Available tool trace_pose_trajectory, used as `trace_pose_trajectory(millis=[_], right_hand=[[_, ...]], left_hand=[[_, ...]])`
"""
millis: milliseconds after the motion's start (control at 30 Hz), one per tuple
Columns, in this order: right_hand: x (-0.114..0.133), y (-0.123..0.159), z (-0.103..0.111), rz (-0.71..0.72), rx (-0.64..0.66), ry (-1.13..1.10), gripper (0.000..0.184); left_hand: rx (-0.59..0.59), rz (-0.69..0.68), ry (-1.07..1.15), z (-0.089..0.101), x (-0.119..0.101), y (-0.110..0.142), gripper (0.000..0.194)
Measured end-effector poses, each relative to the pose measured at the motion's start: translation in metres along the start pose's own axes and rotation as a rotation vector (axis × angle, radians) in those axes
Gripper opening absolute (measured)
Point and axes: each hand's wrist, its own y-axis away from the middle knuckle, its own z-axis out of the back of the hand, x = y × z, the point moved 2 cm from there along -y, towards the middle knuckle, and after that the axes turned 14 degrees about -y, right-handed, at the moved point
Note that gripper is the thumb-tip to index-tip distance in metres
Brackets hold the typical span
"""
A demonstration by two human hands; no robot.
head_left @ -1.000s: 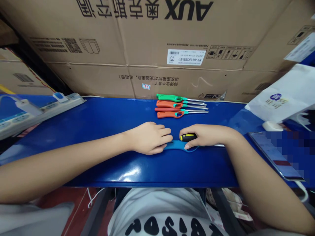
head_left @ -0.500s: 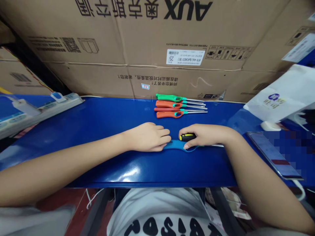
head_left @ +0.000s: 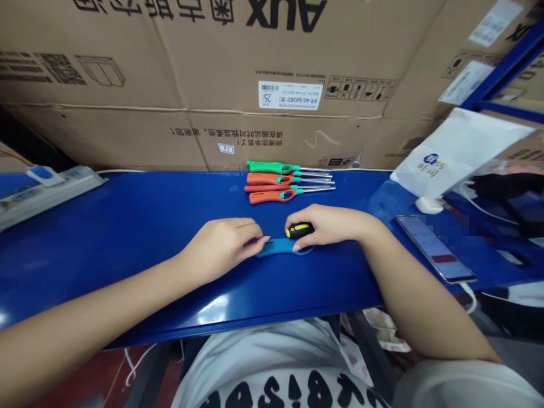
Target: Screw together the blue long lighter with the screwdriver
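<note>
- The left hand (head_left: 221, 243) lies half-curled on the blue worktop (head_left: 127, 226), its fingertips pinching the left end of a blue lighter handle (head_left: 278, 247).
- The right hand (head_left: 327, 224) is closed around a black-and-yellow tool (head_left: 298, 230), pressed onto the handle's right end.
- Since a second ago both hands hold the same grips; the left fingers have curled in tighter.
- The handle lies flat between the hands, near four lighters (head_left: 284, 181) behind.

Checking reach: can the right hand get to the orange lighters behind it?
Probably yes: bare blue table lies between the right hand and the orange lighters, but it already grips a black-and-yellow tool.
</note>
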Motion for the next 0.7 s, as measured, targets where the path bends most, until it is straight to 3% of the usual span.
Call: trace_pose_trajectory(millis=[133,333,500,700], right_hand=[[0.013,-0.003,-0.005,0.164,-0.198,-0.028,0.029],[0.034,-0.010,-0.029,0.351,-0.366,-0.216,0.010],[0.040,-0.013,-0.039,0.420,-0.589,-0.259,0.002],[0.040,-0.010,-0.033,0.552,-0.761,-0.695,0.019]], left_hand=[[-0.077,0.198,0.376,0.006,0.000,0.003,0.018],[-0.128,0.568,0.915,-0.011,0.006,0.007,0.017],[-0.119,0.658,1.145,-0.017,0.005,0.011,0.018],[-0.109,0.643,1.164,-0.018,0.001,0.010,0.020]])
